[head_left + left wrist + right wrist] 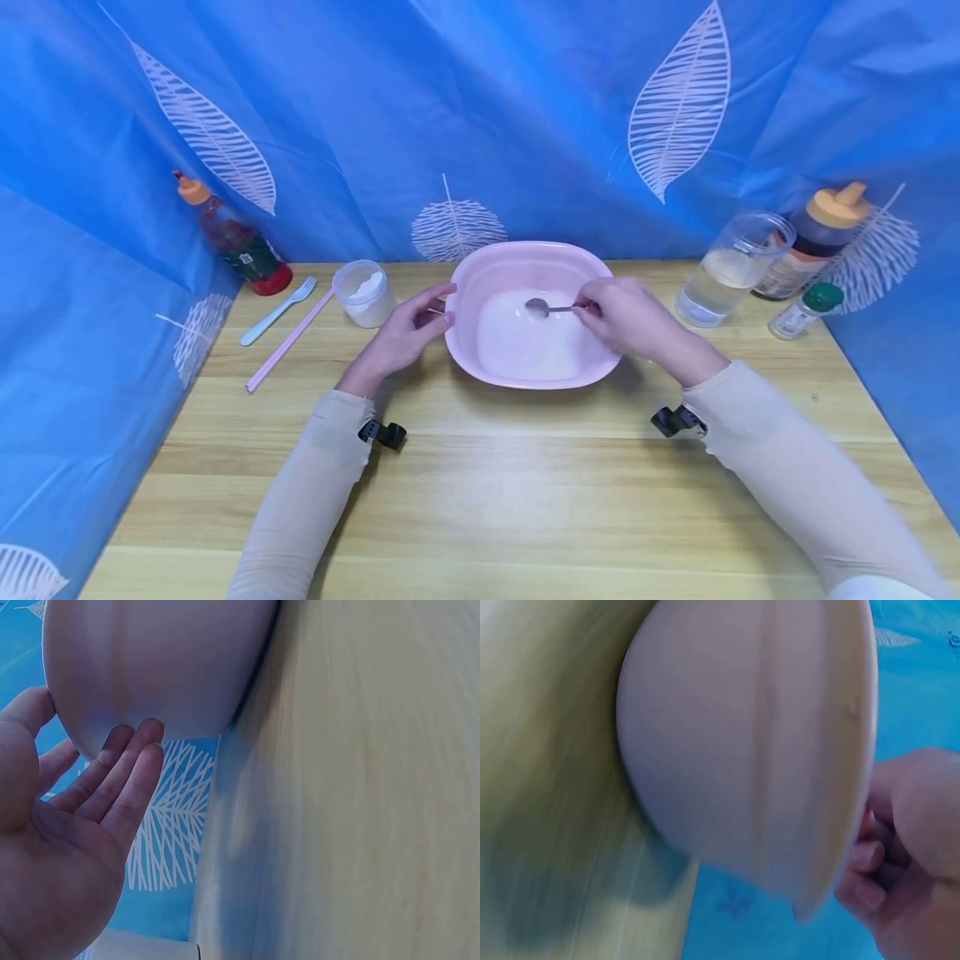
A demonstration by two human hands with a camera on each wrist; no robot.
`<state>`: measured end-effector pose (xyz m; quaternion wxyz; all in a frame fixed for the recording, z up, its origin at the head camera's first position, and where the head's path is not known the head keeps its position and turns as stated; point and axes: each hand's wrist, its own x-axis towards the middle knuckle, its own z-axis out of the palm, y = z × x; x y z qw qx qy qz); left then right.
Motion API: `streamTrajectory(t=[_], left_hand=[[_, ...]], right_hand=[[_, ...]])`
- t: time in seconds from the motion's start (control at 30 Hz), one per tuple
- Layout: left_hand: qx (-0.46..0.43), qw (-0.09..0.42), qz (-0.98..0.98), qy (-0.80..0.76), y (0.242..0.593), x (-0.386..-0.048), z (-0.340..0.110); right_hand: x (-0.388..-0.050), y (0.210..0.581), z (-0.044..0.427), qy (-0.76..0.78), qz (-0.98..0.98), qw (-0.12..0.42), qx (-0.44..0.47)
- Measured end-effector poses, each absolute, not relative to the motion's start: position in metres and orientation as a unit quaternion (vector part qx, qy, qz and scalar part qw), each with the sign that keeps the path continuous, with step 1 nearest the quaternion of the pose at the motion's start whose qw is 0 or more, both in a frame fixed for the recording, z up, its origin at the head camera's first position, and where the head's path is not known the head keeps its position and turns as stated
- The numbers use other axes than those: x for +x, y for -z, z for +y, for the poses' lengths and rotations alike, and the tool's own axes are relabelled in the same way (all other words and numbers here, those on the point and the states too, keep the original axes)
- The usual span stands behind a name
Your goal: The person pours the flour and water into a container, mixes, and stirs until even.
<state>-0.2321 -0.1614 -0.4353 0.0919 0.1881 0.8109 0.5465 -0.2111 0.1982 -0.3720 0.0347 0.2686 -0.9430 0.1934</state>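
A pink plastic basin (534,382) stands on the wooden table, its inner bottom looking white; I cannot tell what lies in it. My left hand (408,332) touches the basin's left side, thumb and fingers spread along the rim and outer wall. In the left wrist view, fairly straight fingers (124,776) rest against the outside. Over the basin's right rim, my right hand (633,321) pinches the handle of a small metal spoon (538,307), whose bowl is inside the basin. The right wrist view shows that hand's curled fingers (866,892) beside the rim, the spoon mostly hidden.
Left of the basin are an open tub of white powder (366,304), pink chopsticks (291,342), a light-blue fork (277,312) and a red sauce bottle (240,237). At right stand a pitcher of clear liquid (712,287), a dark sauce bottle (806,242) and a green-capped shaker (806,312).
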Motion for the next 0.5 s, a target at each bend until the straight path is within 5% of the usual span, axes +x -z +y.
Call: streamTrajectory(t=[0.3,0.5], left_hand=[[0.19,0.092,0.809,-0.549,0.436,-0.232,-0.161],[0.191,0.089,0.808,-0.55,0.436,-0.231,-0.161]], right_hand=[[-0.192,0.36,0.201,-0.238,-0.916,-0.074,0.313],[-0.188,0.361,0.225,-0.2,-0.943,-0.011,0.265]])
